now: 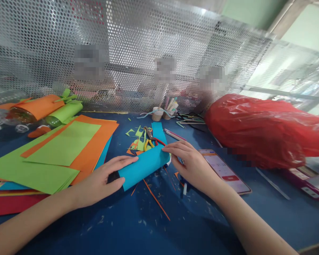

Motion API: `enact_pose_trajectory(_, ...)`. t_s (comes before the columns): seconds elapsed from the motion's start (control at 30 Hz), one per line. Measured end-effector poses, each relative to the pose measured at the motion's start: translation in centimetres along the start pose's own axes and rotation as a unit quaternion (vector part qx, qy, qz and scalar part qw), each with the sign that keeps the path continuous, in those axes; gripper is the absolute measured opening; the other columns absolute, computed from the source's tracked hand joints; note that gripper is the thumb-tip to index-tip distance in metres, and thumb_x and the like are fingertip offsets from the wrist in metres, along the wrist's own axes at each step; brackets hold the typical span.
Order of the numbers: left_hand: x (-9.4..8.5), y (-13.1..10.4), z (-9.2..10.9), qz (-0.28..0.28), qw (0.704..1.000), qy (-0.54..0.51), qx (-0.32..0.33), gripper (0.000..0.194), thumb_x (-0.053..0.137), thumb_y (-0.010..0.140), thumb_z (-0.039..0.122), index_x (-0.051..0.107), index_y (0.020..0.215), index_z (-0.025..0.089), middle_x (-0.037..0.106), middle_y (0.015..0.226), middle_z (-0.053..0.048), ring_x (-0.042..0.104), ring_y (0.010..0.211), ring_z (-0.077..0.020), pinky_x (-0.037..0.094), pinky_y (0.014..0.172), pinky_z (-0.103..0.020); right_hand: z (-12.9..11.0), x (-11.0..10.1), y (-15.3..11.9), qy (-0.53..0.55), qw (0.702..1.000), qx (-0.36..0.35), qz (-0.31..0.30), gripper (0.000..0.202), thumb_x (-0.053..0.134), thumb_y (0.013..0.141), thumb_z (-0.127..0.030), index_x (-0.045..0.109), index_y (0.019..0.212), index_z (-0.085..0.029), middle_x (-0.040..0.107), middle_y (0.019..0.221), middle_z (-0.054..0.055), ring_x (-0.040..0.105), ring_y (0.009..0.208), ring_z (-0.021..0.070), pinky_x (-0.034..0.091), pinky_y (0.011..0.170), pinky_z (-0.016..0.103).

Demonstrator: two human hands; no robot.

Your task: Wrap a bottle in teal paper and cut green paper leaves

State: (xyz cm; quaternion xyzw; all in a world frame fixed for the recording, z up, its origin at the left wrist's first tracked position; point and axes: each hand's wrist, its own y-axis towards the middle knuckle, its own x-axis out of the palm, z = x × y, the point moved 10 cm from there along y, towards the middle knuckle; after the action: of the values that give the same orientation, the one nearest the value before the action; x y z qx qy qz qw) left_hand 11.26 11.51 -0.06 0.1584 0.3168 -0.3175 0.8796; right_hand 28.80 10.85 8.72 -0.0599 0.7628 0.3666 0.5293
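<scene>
A blue paper roll lies slanted between my two hands, over the blue table. My left hand grips its left end, with the thumb below and the fingers along the top. At the right end, my right hand holds the roll with its fingertips on the upper edge. Just behind the roll are pliers with red handles, yellow-handled scissors, a blue paper strip and green scraps. Thin orange strips lie in front of it.
Stacked coloured paper and paper-wrapped bottles are on the left. A phone and a large red plastic bag lie on the right. Cups with pens stand before a perforated metal screen; blurred people show behind it.
</scene>
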Motion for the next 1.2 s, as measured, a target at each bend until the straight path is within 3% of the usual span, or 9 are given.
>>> enact_pose_trajectory(0.33,-0.3,-0.2,0.1,-0.013,0.999,-0.016,-0.026,0.06,0.036,0.088,0.016,0.036,0.142,0.041,0.033,0.153,0.008,0.026,0.142,-0.0228,0.025,0.115,-0.042,0.2,0.2,0.0,0.002,1.0,0.001,-0.001,0.028,0.047,0.087,-0.006,0.07,0.102,-0.013,0.072,0.106,0.012,0.063,0.101,0.0255,0.05,0.093,0.046)
enact_pose_trajectory(0.6,-0.2,-0.1,0.0,-0.01,0.999,-0.037,-0.028,0.048,0.035,0.095,0.028,0.036,0.141,0.043,0.034,0.151,0.008,0.024,0.142,-0.021,0.02,0.117,-0.043,0.1,0.1,0.0,0.005,1.0,0.003,-0.001,0.028,0.048,0.087,-0.008,0.069,0.103,-0.014,0.071,0.107,0.012,0.063,0.101,0.0259,0.051,0.092,0.045)
enact_pose_trajectory(0.87,-0.1,-0.1,0.4,-0.015,1.0,-0.021,0.0,0.062,0.041,0.088,0.014,0.033,0.141,0.044,0.032,0.152,0.008,0.026,0.141,-0.0203,0.024,0.115,-0.041,0.2,0.3,-0.1,-0.001,1.0,0.01,-0.009,0.028,0.047,0.088,-0.007,0.069,0.104,-0.014,0.071,0.108,0.012,0.063,0.103,0.0258,0.049,0.096,0.046)
enact_pose_trajectory(1.0,-0.1,-0.2,0.4,-0.01,1.0,-0.012,0.002,0.061,0.042,0.089,0.016,0.032,0.142,0.043,0.032,0.152,0.006,0.027,0.141,-0.0215,0.026,0.115,-0.042,0.2,0.5,0.0,-0.001,1.0,0.009,-0.008,0.029,0.046,0.088,-0.009,0.069,0.105,-0.015,0.071,0.109,0.011,0.064,0.104,0.0255,0.047,0.098,0.046)
enact_pose_trajectory(1.1,-0.2,-0.2,0.5,-0.004,1.0,0.002,0.005,0.057,0.041,0.09,0.02,0.033,0.143,0.039,0.034,0.152,0.003,0.028,0.141,-0.0246,0.027,0.114,-0.044,0.4,-0.8,0.1,0.007,0.999,0.03,0.015,0.028,0.046,0.089,-0.012,0.069,0.105,-0.016,0.071,0.11,0.01,0.064,0.103,0.0242,0.05,0.094,0.041)
enact_pose_trajectory(1.2,-0.2,-0.2,0.7,0.0,1.0,-0.002,0.003,0.054,0.042,0.091,0.023,0.035,0.143,0.038,0.035,0.152,0.003,0.029,0.14,-0.0265,0.031,0.112,-0.043,1.6,-3.2,-0.6,-0.018,0.994,0.107,0.032,0.025,0.048,0.089,-0.016,0.069,0.101,-0.019,0.072,0.104,0.006,0.068,0.092,0.0216,0.054,0.082,0.034)
